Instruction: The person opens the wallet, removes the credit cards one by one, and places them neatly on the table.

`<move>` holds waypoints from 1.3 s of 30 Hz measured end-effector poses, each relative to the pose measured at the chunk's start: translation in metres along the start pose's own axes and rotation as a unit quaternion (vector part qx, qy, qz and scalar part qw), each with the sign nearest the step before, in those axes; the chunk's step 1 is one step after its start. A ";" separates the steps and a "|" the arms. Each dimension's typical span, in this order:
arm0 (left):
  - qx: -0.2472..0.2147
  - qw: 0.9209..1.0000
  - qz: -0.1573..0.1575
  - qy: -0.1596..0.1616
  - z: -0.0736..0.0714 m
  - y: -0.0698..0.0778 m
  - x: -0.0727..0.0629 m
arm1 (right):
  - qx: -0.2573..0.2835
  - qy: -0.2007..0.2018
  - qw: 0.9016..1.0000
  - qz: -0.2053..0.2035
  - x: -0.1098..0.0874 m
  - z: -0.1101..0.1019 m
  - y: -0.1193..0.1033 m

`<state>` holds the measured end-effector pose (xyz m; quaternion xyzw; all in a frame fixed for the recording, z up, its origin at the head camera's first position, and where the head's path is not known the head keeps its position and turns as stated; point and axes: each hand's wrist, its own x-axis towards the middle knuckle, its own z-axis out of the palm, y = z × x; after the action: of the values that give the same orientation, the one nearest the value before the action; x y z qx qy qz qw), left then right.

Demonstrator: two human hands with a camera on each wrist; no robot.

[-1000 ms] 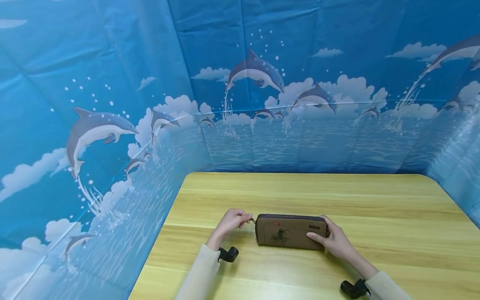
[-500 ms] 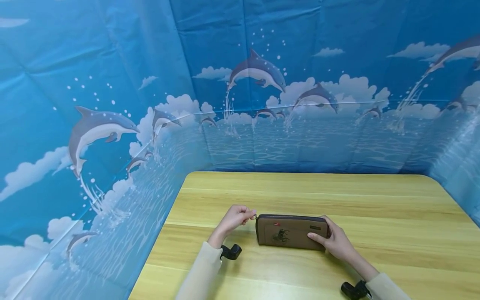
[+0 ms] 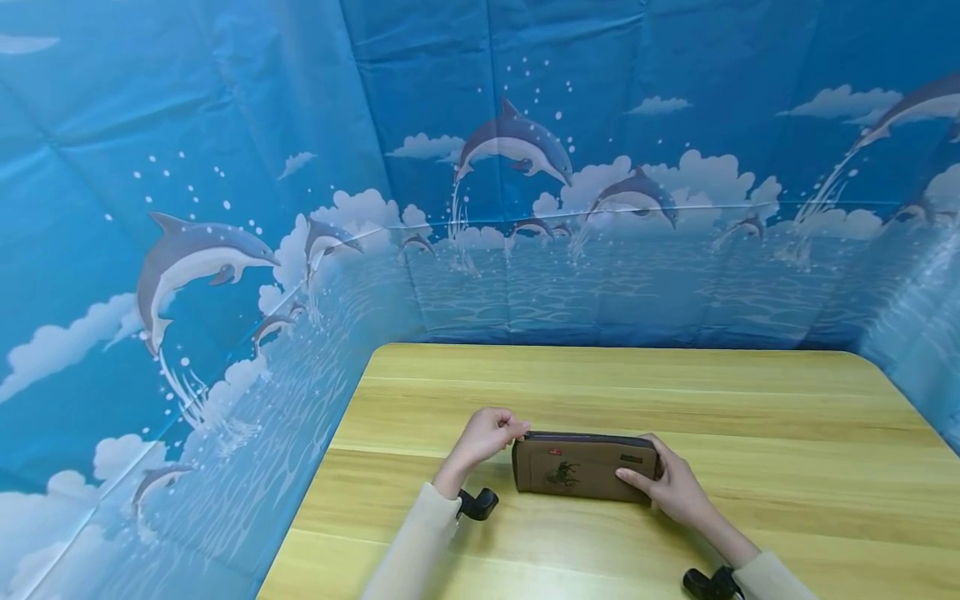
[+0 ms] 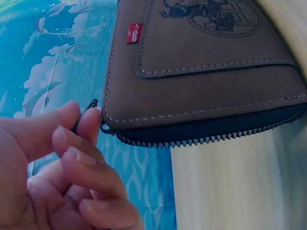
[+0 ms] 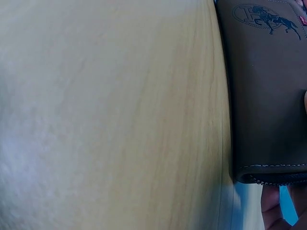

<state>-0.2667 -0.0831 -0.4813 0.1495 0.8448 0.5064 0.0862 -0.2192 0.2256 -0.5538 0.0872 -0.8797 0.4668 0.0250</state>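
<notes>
A long brown zip-around wallet (image 3: 585, 469) stands on its long edge on the table, with a horse emblem and a small red tag on its front. My left hand (image 3: 487, 435) pinches the zipper pull (image 4: 85, 115) at the wallet's upper left corner, between thumb and index finger, the other fingers loosely curled. Zipper teeth (image 4: 192, 141) show along the end edge in the left wrist view. At the wallet's other end, my right hand (image 3: 677, 487) grips it, thumb on the front and fingers behind. In the right wrist view only some fingers (image 5: 271, 206) appear past the wallet's edge.
The wood-grain table (image 3: 600, 383) runs back to a blue curtain (image 3: 480, 292) printed with dolphins and clouds, which also hangs at the left and right. Black wrist cameras (image 3: 478, 504) are strapped at both cuffs.
My left hand has moved right and slightly up, from beside the wallet's left end to its upper left corner, with the zipper pull. My right hand and the wallet have barely moved.
</notes>
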 end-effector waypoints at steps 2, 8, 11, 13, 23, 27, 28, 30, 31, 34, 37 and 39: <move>0.020 1.000 0.003 0.004 0.001 0.003 0.001 | 0.006 0.001 1.000 0.001 0.000 0.000 -0.001; 0.072 0.997 0.016 0.003 0.004 0.012 0.001 | 0.014 0.004 1.000 -0.017 -0.001 0.001 -0.002; 0.085 0.996 0.023 0.001 0.007 0.016 0.003 | 0.016 0.007 1.000 -0.025 -0.003 0.001 -0.001; 0.089 0.996 0.027 -0.004 0.010 0.019 0.004 | 0.014 0.009 0.999 -0.031 -0.003 0.001 0.000; 0.122 0.991 0.043 -0.025 0.027 0.034 0.011 | 0.021 0.010 0.999 -0.033 -0.003 0.004 0.001; 0.148 0.987 0.062 -0.029 0.034 0.040 0.013 | 0.030 0.013 0.999 -0.037 -0.004 0.005 0.001; 0.155 0.985 0.066 -0.030 0.036 0.042 0.014 | 0.031 0.013 0.999 -0.041 -0.004 0.005 0.001; 0.167 0.983 0.071 -0.031 0.039 0.044 0.015 | 0.035 0.013 0.998 -0.044 -0.005 0.005 0.001; 0.173 0.982 0.073 -0.030 0.041 0.045 0.016 | 0.039 0.015 0.998 -0.047 -0.004 0.005 0.001; 0.183 0.980 0.072 -0.029 0.044 0.047 0.018 | 0.040 0.013 0.998 -0.056 -0.004 0.006 0.001; 0.188 0.979 0.071 -0.029 0.049 0.048 0.021 | 0.043 0.019 0.997 -0.056 -0.003 0.007 0.002; 0.191 0.978 0.076 -0.030 0.052 0.049 0.022 | 0.041 0.020 0.997 -0.056 -0.003 0.007 0.003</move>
<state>-0.2641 -0.0105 -0.4624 0.2417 0.9094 0.3358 0.0426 -0.2165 0.2219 -0.5608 0.1276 -0.8532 0.5016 0.0650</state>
